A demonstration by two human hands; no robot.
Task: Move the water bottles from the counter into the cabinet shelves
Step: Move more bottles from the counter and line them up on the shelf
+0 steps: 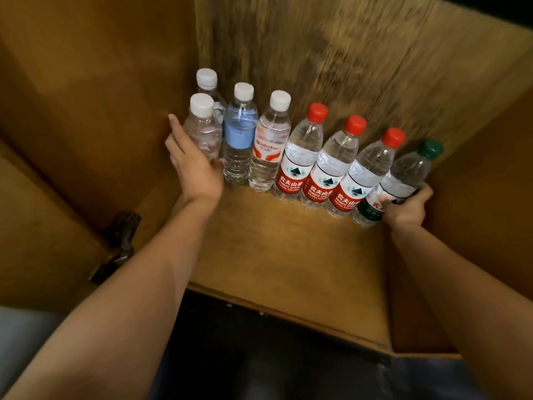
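Several water bottles stand in a row on a wooden cabinet shelf (288, 255), against its back wall. My left hand (193, 166) wraps around the lower part of a clear white-capped bottle (202, 125) at the left end. Another white-capped bottle (207, 82) stands behind it. Beside them are a blue-labelled bottle (239, 134) and a red-and-white labelled bottle (269, 142). Three red-capped bottles (300, 157) (331, 171) (363, 180) follow. At the right end my right hand (406, 206) grips the green-capped bottle (403, 177) near its base.
The cabinet's left side wall (86, 111) and right side wall (484, 226) close in the shelf. A dark metal hinge (118, 246) sits on the left panel. The front half of the shelf is bare wood.
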